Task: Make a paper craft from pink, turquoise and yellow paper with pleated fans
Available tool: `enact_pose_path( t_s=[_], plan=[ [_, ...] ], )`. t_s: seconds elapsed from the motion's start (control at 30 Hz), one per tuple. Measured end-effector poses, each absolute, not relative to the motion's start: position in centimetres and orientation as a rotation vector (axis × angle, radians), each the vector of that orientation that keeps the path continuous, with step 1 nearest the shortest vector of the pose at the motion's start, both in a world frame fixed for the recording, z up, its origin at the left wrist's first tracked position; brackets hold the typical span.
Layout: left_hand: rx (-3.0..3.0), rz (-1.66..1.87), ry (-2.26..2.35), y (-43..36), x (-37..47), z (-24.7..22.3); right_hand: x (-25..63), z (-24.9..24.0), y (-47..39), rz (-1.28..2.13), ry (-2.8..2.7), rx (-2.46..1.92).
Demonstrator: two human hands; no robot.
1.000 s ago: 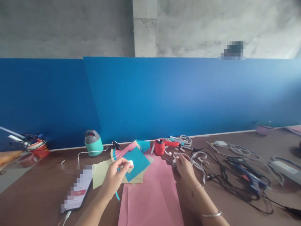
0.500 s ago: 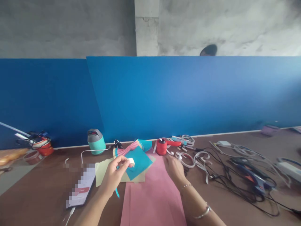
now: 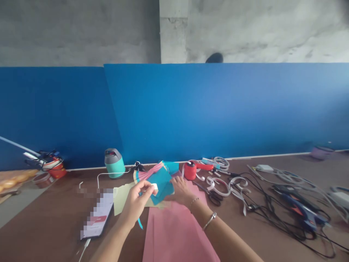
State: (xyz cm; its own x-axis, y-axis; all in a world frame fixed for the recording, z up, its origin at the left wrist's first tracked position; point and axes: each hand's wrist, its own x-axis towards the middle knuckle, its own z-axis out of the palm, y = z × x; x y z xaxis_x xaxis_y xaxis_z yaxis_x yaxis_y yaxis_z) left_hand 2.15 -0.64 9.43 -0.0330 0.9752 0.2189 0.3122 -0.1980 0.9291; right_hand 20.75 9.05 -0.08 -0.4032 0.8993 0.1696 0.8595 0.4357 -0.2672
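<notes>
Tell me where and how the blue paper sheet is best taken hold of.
Probably pinch the blue paper sheet by its right edge, coming from the right: it is thin and broad, and the right hand is at that edge. The left hand, pinching a small white piece, is in front of its left side.
</notes>
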Motion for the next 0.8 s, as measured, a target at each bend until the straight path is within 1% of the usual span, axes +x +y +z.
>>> enact_pose_path(
  t_s=[0.07,0.23,0.3,0.4,0.57,0.6,0.8],
  plan=[
    [1.578,1.258,1.381,-0.7,2.2,9.5,20.9,-0.1,9.2,0.191,-2.402,-1.513],
    [1.578,1.262,1.368,-0.6,2.3,9.7,20.5,0.3,8.3,0.200,-2.607,-1.226],
    [1.566,1.273,1.364,-0.6,2.4,9.8,20.2,0.7,8.1,0.158,-2.602,-1.220],
    [1.566,1.279,1.366,-0.7,2.5,9.9,19.9,1.3,8.4,0.122,-2.517,-1.269],
    [1.574,1.262,1.375,-0.7,2.6,10.1,21.7,2.0,8.9,0.541,-2.036,-1.573],
    [1.570,1.270,1.379,-0.7,2.6,10.1,22.5,2.0,9.0,0.574,-1.945,-1.638],
    [1.592,1.269,1.351,-0.8,3.5,10.3,28.8,1.4,8.8,0.368,-1.643,-1.882]
  ],
)
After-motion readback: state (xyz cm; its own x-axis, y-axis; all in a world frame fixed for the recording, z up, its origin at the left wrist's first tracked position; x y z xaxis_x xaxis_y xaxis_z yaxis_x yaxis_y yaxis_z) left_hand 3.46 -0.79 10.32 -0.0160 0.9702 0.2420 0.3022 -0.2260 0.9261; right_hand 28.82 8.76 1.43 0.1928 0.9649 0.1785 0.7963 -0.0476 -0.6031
